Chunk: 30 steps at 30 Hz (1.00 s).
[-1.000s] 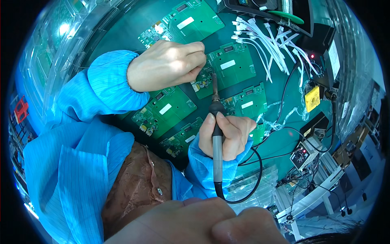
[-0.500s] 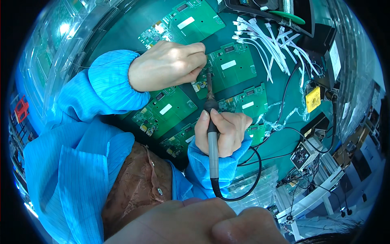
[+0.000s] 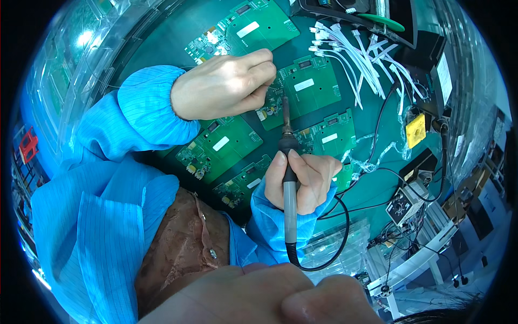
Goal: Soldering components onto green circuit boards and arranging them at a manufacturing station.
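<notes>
My right hand (image 3: 307, 186) grips a soldering iron (image 3: 290, 210) by its dark collar, thumb and fingers closed around it. The iron's tip points away from me, over the lower left part of a green circuit board (image 3: 321, 86). Above that board's left edge, my left hand (image 3: 229, 81) is closed in a pinch. A thin solder wire (image 3: 186, 67) runs out behind this hand toward the left; its end at the fingertips is hidden. Small components sit on the board near the iron, and a white label lies on its middle.
More circuit boards (image 3: 270, 29) lie around on the green mat. A bundle of white cables (image 3: 350, 51) is at the far right. Beyond it stands a black holder with a spool (image 3: 382, 22). A yellow sponge (image 3: 415, 132) and a control box with a dial (image 3: 402, 206) are at right.
The soldering iron and my right hand have shifted slightly right and toward me, the tip drawing away from my left fingers. My left hand has barely moved.
</notes>
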{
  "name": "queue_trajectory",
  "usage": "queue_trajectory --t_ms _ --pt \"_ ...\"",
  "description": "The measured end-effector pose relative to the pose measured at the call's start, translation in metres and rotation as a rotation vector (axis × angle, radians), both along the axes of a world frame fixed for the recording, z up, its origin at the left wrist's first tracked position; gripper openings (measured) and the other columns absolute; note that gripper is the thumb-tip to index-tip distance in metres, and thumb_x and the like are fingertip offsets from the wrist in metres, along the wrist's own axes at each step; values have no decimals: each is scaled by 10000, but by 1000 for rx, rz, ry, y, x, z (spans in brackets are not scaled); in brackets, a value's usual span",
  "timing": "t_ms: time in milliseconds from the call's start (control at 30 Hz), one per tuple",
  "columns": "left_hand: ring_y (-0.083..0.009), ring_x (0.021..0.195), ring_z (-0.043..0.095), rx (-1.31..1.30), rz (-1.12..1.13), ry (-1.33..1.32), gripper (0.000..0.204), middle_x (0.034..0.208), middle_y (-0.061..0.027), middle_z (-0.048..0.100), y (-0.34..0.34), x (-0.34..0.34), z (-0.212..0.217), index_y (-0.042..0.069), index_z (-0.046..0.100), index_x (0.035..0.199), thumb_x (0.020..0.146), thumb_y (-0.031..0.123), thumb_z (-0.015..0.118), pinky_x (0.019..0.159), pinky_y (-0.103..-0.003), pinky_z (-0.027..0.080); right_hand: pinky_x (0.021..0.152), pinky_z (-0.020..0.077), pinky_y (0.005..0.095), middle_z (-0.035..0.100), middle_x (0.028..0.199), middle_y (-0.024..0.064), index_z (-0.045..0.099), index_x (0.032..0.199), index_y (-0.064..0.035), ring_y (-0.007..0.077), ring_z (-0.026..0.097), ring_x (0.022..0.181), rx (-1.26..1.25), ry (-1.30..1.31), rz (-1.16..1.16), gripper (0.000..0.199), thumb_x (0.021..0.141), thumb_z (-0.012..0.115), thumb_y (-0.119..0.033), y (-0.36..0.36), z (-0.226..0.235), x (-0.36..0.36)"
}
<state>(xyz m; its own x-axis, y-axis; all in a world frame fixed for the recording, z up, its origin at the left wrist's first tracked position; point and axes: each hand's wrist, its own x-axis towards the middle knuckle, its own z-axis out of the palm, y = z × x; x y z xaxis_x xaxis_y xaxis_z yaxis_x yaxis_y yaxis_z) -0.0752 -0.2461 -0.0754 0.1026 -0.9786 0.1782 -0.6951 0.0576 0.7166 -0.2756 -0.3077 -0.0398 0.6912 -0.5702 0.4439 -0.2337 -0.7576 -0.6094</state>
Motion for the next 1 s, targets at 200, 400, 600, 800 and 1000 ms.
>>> queue_trajectory --t_ms 200,400,600,800,1000 --pt "-278 617 577 -9 -26 -91 151 816 -107 533 1 0 -1 3 542 818 729 1 665 535 -367 472 626 347 335 560 695 51 593 856 -73 191 497 566 12 -13 1 220 696 729 -9 2 -3 5" --pt "-280 611 569 -13 -42 -111 151 802 -105 535 -1 1 -6 7 550 813 724 15 671 534 -378 459 619 344 330 567 686 50 604 853 -73 189 497 561 13 -11 3 217 690 736 -16 3 -6 7" --pt "-281 624 575 12 -41 -115 147 812 -106 531 2 0 -6 6 547 820 735 21 666 537 -380 465 609 338 330 565 681 49 605 850 -72 189 494 556 19 -17 17 220 685 740 -16 3 -7 7" --pt "-291 638 578 21 -49 -50 160 838 -116 524 0 -1 -8 -3 531 842 746 10 659 550 -375 479 611 338 332 561 678 48 605 849 -74 189 490 552 21 -4 13 219 687 741 -17 3 -7 6" --pt "-294 654 579 21 -17 4 170 852 -120 515 1 -1 4 -8 520 852 742 -17 649 555 -369 486 617 340 336 558 682 47 593 857 -79 188 490 552 19 -33 -5 222 698 735 -16 2 -3 2"
